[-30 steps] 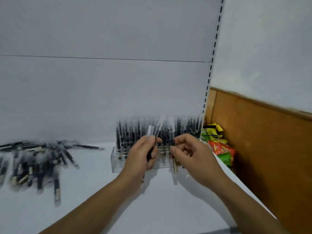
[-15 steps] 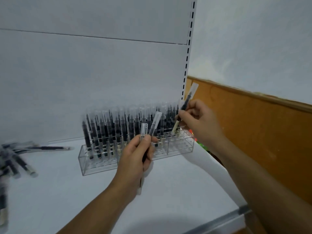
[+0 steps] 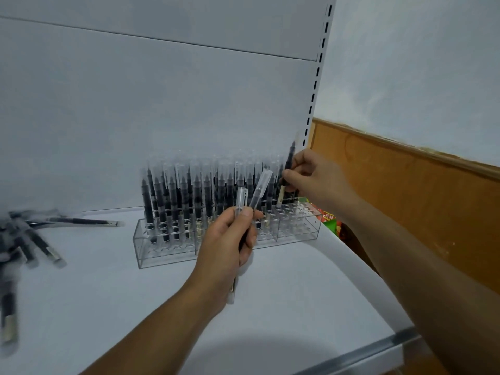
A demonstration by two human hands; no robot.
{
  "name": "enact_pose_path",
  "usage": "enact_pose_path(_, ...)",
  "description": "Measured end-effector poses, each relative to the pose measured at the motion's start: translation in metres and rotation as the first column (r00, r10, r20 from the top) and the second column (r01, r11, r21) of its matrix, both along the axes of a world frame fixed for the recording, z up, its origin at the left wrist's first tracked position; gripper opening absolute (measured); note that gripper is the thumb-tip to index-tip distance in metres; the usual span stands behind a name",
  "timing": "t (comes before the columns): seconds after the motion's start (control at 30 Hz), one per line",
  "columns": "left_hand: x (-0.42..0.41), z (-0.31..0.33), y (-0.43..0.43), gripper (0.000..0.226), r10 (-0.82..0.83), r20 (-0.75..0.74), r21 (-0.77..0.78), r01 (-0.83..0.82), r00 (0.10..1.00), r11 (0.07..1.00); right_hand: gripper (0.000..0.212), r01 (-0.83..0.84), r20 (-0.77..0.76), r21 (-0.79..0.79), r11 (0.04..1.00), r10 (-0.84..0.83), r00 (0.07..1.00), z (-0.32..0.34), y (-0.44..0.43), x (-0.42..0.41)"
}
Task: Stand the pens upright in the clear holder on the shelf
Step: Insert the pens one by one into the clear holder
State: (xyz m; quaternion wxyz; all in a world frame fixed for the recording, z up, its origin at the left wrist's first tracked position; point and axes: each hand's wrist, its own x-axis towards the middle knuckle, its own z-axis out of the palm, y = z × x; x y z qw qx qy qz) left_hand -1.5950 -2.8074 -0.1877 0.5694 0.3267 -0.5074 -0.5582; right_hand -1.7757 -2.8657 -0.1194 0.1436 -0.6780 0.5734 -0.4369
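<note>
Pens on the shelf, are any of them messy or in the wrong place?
Yes. A heap of black pens with clear caps lies flat and crisscrossed at the left of the white shelf, not standing in the clear plastic holder, whose right end has empty holes.

Light: cool, even, rather dim; no glare. Broad soft shadow on the shelf [image 3: 108, 307] at 6 o'clock, so the source sits behind the camera. Loose pens [image 3: 40, 247] at 9 o'clock smeared by motion blur. Capped pens [image 3: 173, 196] in the clear holder [image 3: 167, 255] at centre soft, ghosted. Left hand [image 3: 227, 239], right hand [image 3: 316, 180] fairly sharp. Slotted upright [image 3: 316, 77] at 1 o'clock bows: wide-angle distortion.
</note>
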Motion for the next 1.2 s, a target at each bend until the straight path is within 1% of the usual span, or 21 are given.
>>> enact_pose_path(0.07,0.000,0.000,0.000,0.026,0.000,0.002,0.001,0.000,1.000,1.000,0.010,-0.012,-0.048,0.026,1.000,0.013,0.999,-0.002,-0.001,0.002)
enact_pose_path(0.13,0.000,0.000,0.000,0.026,0.001,0.004,0.003,-0.001,1.000,1.000,0.011,-0.007,-0.145,0.075,0.997,0.018,0.989,-0.008,-0.002,0.003)
enact_pose_path(0.2,0.000,0.000,0.001,0.026,0.005,0.006,0.006,-0.005,1.000,1.000,0.012,0.022,-0.217,0.088,0.996,-0.002,0.976,-0.014,-0.003,0.005)
enact_pose_path(0.33,0.000,0.001,0.001,0.026,0.008,0.001,0.003,-0.008,1.000,1.000,0.013,0.063,-0.245,0.058,0.996,-0.047,0.968,-0.011,-0.001,0.005)
enact_pose_path(0.43,0.000,0.000,0.001,0.026,0.007,0.001,0.005,-0.007,1.000,1.000,0.019,0.098,-0.300,0.079,0.992,-0.070,0.951,-0.009,0.000,0.006)
enact_pose_path(0.5,0.000,0.000,0.001,0.026,0.008,0.008,0.003,-0.008,1.000,1.000,0.023,0.092,-0.356,0.119,0.989,-0.044,0.934,-0.012,0.002,0.008)
enact_pose_path(0.53,-0.001,0.000,0.001,0.026,0.010,0.012,0.003,-0.010,1.000,1.000,0.024,0.085,-0.358,0.140,0.986,-0.029,0.933,-0.013,0.002,0.009)
enact_pose_path(0.6,-0.001,0.001,0.002,0.026,0.012,0.011,0.001,-0.012,1.000,1.000,0.022,0.084,-0.352,0.169,0.982,-0.019,0.936,-0.012,0.005,0.006)
enact_pose_path(0.67,-0.001,0.002,0.002,0.026,0.012,0.014,0.000,-0.012,1.000,1.000,0.017,0.111,-0.365,0.156,0.982,-0.047,0.930,-0.012,0.012,0.001)
enact_pose_path(0.7,-0.001,0.002,0.003,0.026,0.011,0.018,-0.002,-0.011,1.000,1.000,0.017,0.128,-0.349,0.115,0.985,-0.081,0.933,-0.012,0.017,-0.001)
enact_pose_path(0.73,-0.001,0.003,0.003,0.026,0.010,0.022,-0.004,-0.010,1.000,1.000,0.017,0.130,-0.295,0.065,0.989,-0.106,0.950,-0.014,0.022,-0.002)
enact_pose_path(0.77,-0.001,0.003,0.002,0.026,0.009,0.025,-0.007,-0.008,1.000,1.000,0.016,0.101,-0.200,0.034,0.994,-0.092,0.976,-0.014,0.029,-0.001)
enact_pose_path(0.8,-0.001,0.003,0.002,0.026,0.010,0.028,-0.008,-0.009,1.000,1.000,0.014,0.026,-0.075,0.039,0.999,-0.023,0.997,-0.015,0.036,0.002)
enact_pose_path(0.83,-0.001,0.003,0.002,0.027,0.011,0.030,-0.009,-0.011,0.999,1.000,0.012,-0.084,0.051,0.082,0.993,0.080,0.995,-0.014,0.043,0.007)
enact_pose_path(0.87,-0.001,0.003,0.002,0.027,0.011,0.034,-0.009,-0.011,0.999,1.000,0.012,-0.195,0.155,0.139,0.971,0.173,0.973,-0.015,0.049,0.012)
enact_pose_path(0.9,-0.001,0.002,0.002,0.028,0.009,0.041,-0.011,-0.008,0.999,1.000,0.013,-0.279,0.223,0.179,0.944,0.237,0.946,-0.016,0.052,0.017)
enact_pose_path(0.93,-0.001,0.002,0.002,0.029,0.006,0.050,-0.016,-0.006,0.999,1.000,0.014,-0.329,0.261,0.195,0.924,0.275,0.925,-0.017,0.054,0.021)
enact_pose_path(1.0,-0.001,0.001,0.003,0.031,0.005,0.069,-0.025,-0.004,0.998,1.000,0.017,-0.370,0.303,0.171,0.913,0.308,0.902,-0.019,0.055,0.029)
enact_pose_path(1.07,-0.002,0.002,0.003,0.029,0.001,0.081,-0.030,0.001,0.997,1.000,0.019,-0.375,0.356,0.139,0.917,0.307,0.883,-0.020,0.056,0.033)
enact_pose_path(1.13,-0.003,0.002,0.004,0.027,-0.007,0.075,-0.027,0.009,0.997,1.000,0.014,-0.377,0.393,0.124,0.918,0.303,0.868,-0.016,0.057,0.032)
enact_pose_path(1.2,-0.003,0.003,0.004,0.028,-0.010,0.061,-0.016,0.011,0.998,1.000,0.012,-0.332,0.452,0.083,0.940,0.261,0.853,-0.010,0.052,0.024)
